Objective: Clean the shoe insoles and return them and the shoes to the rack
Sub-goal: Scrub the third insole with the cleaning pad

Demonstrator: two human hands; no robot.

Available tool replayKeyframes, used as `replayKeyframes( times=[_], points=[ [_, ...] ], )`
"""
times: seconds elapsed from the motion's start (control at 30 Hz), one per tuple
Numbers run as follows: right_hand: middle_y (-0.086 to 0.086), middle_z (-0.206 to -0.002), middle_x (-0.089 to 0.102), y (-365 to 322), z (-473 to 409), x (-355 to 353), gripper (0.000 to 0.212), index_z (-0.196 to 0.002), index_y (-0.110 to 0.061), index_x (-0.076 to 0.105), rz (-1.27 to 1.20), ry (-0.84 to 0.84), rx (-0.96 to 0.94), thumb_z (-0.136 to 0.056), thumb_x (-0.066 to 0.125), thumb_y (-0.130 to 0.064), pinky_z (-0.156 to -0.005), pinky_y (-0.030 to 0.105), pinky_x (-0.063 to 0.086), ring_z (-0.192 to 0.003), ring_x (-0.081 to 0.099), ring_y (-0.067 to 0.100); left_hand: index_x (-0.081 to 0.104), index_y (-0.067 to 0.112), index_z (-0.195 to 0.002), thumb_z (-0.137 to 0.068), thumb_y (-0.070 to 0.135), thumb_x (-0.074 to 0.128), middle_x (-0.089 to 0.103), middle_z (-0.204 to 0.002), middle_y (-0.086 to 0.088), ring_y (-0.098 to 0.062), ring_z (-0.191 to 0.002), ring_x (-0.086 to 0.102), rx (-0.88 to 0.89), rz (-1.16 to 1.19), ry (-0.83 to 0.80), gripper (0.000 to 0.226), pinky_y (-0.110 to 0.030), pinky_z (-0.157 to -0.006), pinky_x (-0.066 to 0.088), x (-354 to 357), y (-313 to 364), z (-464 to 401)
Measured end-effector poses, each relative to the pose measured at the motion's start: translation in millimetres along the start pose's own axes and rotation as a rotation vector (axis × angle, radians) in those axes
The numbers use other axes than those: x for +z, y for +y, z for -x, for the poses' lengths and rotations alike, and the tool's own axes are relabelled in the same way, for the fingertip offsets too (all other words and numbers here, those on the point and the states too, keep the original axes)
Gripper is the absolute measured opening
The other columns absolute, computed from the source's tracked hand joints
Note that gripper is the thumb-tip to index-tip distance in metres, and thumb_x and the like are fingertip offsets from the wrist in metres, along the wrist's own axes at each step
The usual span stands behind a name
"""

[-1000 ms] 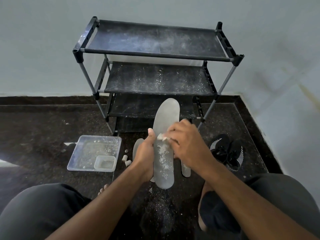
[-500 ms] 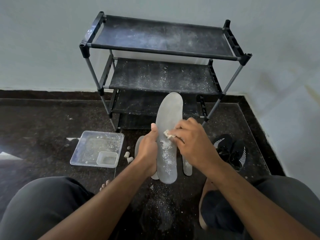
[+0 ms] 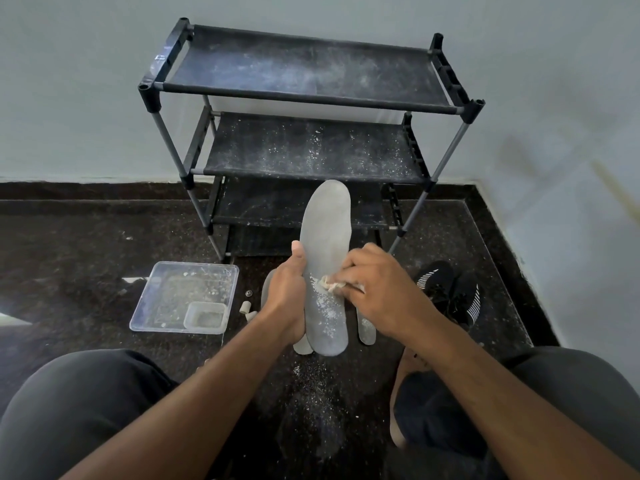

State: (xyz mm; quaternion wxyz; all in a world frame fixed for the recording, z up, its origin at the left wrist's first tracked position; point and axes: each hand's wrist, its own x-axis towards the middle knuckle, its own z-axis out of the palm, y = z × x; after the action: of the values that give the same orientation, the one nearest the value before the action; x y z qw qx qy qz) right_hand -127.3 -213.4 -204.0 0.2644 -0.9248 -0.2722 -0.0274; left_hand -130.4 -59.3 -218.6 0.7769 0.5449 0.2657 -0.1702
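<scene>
My left hand grips a grey insole by its left edge and holds it upright in front of me, toe end up. White powder specks its lower half. My right hand pinches a small whitish wad against the insole's middle. Other grey insoles lie on the dark floor beneath, mostly hidden by my hands. A pair of black shoes with white stripes sits on the floor to the right. The black three-shelf rack stands against the wall, dusty with white powder.
A clear plastic tray with a small tub inside lies on the floor at left. Small pale stubs lie beside it. White powder is scattered on the floor between my knees. Walls close in behind and to the right.
My right hand with the wad has slid a little down the insole's middle. The camera view has tilted slightly. The left hand keeps its grip.
</scene>
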Motion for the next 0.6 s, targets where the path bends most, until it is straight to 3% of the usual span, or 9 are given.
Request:
replayKeyframes(
  times=[0.17,0.33,0.4,0.47,0.53,0.6],
  points=[
    [-0.007,-0.09,0.057,5,-4,-2,0.015,-0.104,-0.015,0.077,0.062,0.102,0.021,-0.091,0.071,-0.019,-0.079,0.033,0.047,-0.088,0.047,0.015,0.073,0.008,-0.116,-0.108,0.055,0.037,0.081,-0.091,-0.01,-0.022,-0.076,0.077,-0.026,0.014,0.029,0.06,-0.036,-0.069,0.06,2,-1,-2],
    [-0.011,-0.092,0.056,-5,-1,4,0.016,-0.104,-0.018,0.078,-0.009,-0.106,0.013,-0.092,0.069,-0.025,-0.083,0.03,0.044,-0.093,0.045,0.009,0.072,0.009,-0.122,-0.103,0.063,0.042,0.079,-0.108,-0.015,-0.037,-0.101,0.076,-0.039,0.049,0.1,0.065,-0.056,-0.091,0.061,-3,0,-7],
    [-0.009,-0.092,0.056,-5,-1,0,0.018,-0.106,-0.017,0.077,-0.025,-0.046,0.023,-0.093,0.068,-0.025,-0.083,0.023,0.043,-0.092,0.045,0.008,0.073,0.009,-0.12,-0.104,0.062,0.042,0.079,-0.106,-0.015,-0.035,-0.097,0.077,-0.048,0.055,0.095,0.063,-0.054,-0.09,0.062,-2,0,-7],
    [-0.007,-0.092,0.057,-2,-3,-4,0.018,-0.108,-0.014,0.076,0.0,0.054,0.036,-0.093,0.069,-0.022,-0.083,0.018,0.041,-0.093,0.047,0.01,0.074,0.009,-0.116,-0.107,0.057,0.04,0.08,-0.1,-0.014,-0.028,-0.085,0.078,-0.051,0.05,0.064,0.06,-0.044,-0.078,0.063,0,1,-5],
    [-0.006,-0.091,0.057,-3,-3,-4,0.017,-0.107,-0.013,0.076,0.024,0.08,0.044,-0.093,0.068,-0.02,-0.083,0.023,0.045,-0.092,0.047,0.011,0.074,0.009,-0.116,-0.107,0.056,0.039,0.081,-0.098,-0.012,-0.025,-0.079,0.078,-0.052,0.039,0.056,0.059,-0.039,-0.073,0.062,2,2,-4],
    [-0.008,-0.091,0.056,-5,-2,-1,0.016,-0.104,-0.014,0.077,0.021,-0.017,0.038,-0.093,0.068,-0.022,-0.083,0.032,0.047,-0.092,0.046,0.01,0.073,0.009,-0.118,-0.107,0.057,0.039,0.08,-0.103,-0.013,-0.027,-0.087,0.078,-0.031,0.04,0.073,0.06,-0.045,-0.081,0.063,1,4,-3]
  ],
)
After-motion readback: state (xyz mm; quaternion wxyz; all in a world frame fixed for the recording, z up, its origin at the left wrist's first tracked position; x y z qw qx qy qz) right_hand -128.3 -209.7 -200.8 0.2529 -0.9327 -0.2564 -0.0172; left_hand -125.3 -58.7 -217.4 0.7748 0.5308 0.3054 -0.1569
